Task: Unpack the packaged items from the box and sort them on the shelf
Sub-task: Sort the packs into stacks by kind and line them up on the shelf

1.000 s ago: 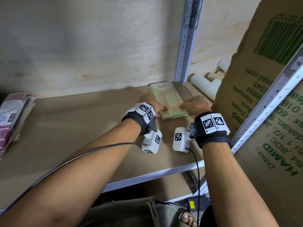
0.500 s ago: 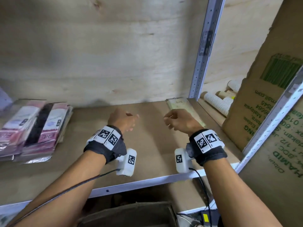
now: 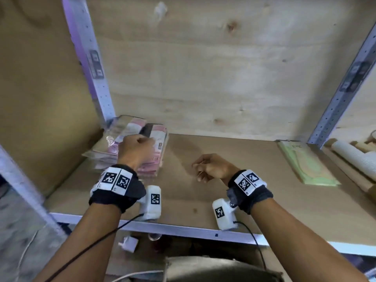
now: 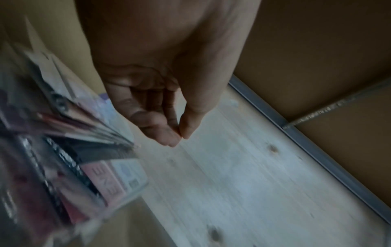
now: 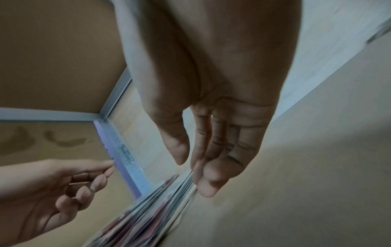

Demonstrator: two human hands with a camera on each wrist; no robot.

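At the shelf's (image 3: 254,192) left rear corner, the left hand (image 3: 136,149) hangs over a stack of pink packets (image 3: 150,159), knuckles up, its fingers (image 4: 160,132) loosely curled with thumb meeting fingertip and nothing between them. Whether it touches the stack cannot be told. The right hand (image 3: 213,167) hovers above the bare middle of the board, palm turned left, fingers (image 5: 211,167) relaxed and nearly straight, holding nothing. Both wrists carry black bands with checkered white tags. A green packet (image 3: 305,161) lies flat in the right rear corner, against the perforated grey metal post (image 3: 341,88). Between the two piles the brown board is smooth and matt, open room from the plywood back wall (image 3: 223,68) to the pale metal front edge (image 3: 183,228). The pink packets are thin, glossy, film-wrapped, their edges fanned unevenly. Ribbed white paper rolls (image 3: 354,153) lie in the next bay, past the right post.
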